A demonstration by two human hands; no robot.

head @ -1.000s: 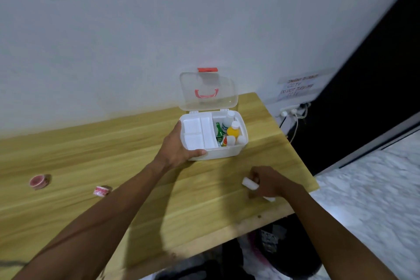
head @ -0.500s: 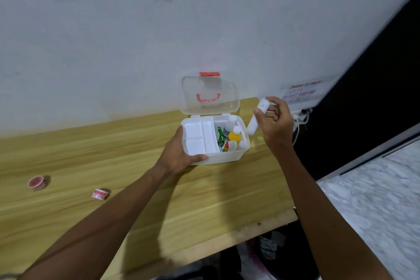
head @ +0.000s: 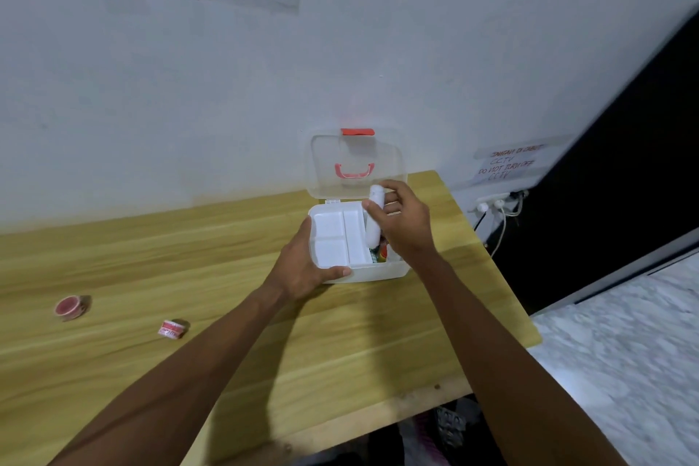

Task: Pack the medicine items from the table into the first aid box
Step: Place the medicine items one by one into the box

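Observation:
The white first aid box (head: 378,270) stands open on the wooden table (head: 227,314), its clear lid (head: 355,163) upright with a red handle and latch. My left hand (head: 306,265) grips the box's front left corner. My right hand (head: 401,223) holds a white tube (head: 374,219) almost upright over the box's right compartment, where green and red items show partly below it. A white divided tray (head: 336,235) fills the left half. Two small red-and-white items lie far left on the table: a round one (head: 70,307) and a little jar (head: 172,328).
The table ends close on the right and front, with a marbled floor (head: 624,352) beyond. A white wall rises right behind the box. A socket strip with plugs and cables (head: 495,200) hangs by the table's right rear corner under a paper notice.
My right hand lifted the white tube from the table's front edge, swung it up beside the box and now holds it over the right compartment. My left hand stayed on the box.

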